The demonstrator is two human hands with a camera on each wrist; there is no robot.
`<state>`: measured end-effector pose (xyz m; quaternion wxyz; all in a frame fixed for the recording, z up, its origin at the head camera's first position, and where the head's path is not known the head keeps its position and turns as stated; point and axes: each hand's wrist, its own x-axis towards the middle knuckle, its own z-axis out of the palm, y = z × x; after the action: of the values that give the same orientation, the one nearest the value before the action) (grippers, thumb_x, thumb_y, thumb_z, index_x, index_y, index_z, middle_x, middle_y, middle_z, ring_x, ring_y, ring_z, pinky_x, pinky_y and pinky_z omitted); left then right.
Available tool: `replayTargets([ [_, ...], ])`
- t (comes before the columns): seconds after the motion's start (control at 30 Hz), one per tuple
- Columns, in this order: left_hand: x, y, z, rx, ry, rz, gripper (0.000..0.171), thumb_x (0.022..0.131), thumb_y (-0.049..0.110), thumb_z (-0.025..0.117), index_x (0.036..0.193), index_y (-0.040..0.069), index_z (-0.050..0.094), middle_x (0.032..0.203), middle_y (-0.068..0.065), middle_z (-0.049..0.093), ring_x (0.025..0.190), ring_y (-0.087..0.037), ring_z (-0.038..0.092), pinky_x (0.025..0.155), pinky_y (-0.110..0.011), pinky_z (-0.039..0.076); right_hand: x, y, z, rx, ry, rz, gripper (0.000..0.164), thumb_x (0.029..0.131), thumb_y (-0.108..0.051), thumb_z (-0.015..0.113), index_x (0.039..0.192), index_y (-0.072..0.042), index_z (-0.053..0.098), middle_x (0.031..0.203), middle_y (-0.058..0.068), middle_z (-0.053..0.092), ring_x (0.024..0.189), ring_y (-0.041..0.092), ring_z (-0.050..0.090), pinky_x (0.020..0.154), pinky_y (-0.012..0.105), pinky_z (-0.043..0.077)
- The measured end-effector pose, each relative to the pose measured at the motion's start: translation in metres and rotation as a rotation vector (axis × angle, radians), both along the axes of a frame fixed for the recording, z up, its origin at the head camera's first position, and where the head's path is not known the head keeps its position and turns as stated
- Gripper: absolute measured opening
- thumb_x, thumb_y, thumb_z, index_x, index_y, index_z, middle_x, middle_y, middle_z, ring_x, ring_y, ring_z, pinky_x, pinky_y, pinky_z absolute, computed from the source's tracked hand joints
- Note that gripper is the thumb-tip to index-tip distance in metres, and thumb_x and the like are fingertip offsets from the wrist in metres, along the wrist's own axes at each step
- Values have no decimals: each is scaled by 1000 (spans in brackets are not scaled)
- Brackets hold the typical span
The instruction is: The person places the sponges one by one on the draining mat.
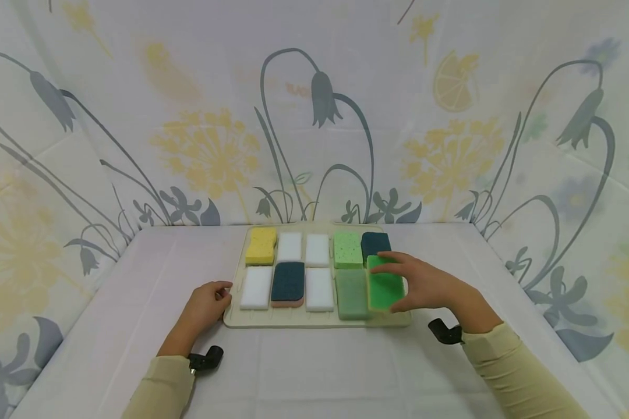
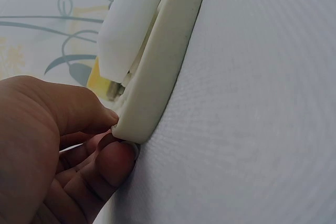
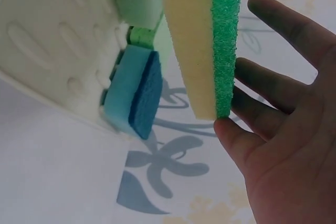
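Note:
My right hand (image 1: 430, 283) holds a sponge (image 1: 384, 285) with a bright green scouring face and a pale yellow body. It is raised at a tilt over the right end of the cream tray (image 1: 304, 323); its yellow side shows in the right wrist view. Fingers lie at its far edge and the thumb at its near edge. On the tray's left rim, my left hand (image 1: 204, 305) pinches the edge between thumb and fingers, seen closely in the left wrist view. Beside the held sponge lies a dull green pad (image 1: 352, 294); behind it stands a dark blue sponge (image 1: 375, 243).
The tray carries two rows: a yellow sponge (image 1: 261, 245), several white sponges (image 1: 255, 288), a light green sponge (image 1: 348, 249) and a dark-topped pink sponge (image 1: 288, 283). A white cloth (image 1: 314, 372) covers the table. A flower-patterned curtain (image 1: 314, 163) hangs close behind the tray.

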<state>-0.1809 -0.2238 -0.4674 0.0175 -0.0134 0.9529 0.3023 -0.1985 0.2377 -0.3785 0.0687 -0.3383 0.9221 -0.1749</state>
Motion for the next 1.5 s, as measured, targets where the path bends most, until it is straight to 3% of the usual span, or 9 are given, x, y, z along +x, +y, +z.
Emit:
replayTargets([
  [0.93, -1, -1, 0, -1, 2, 6, 39, 90, 13, 53, 125, -2, 62, 96, -9, 64, 78, -17, 55, 66, -29, 45, -17, 10, -29, 30, -135, -20, 71, 69, -28, 84, 135, -22, 57, 155, 13, 32, 140, 42, 32, 101, 57, 41],
  [1.5, 0, -1, 1, 5, -13, 14, 39, 91, 13, 53, 126, -2, 61, 98, -9, 64, 78, -16, 56, 65, -28, 46, -33, 11, -48, 66, -155, 13, 68, 67, -26, 81, 131, -27, 58, 156, 12, 32, 141, 42, 31, 101, 56, 41],
])
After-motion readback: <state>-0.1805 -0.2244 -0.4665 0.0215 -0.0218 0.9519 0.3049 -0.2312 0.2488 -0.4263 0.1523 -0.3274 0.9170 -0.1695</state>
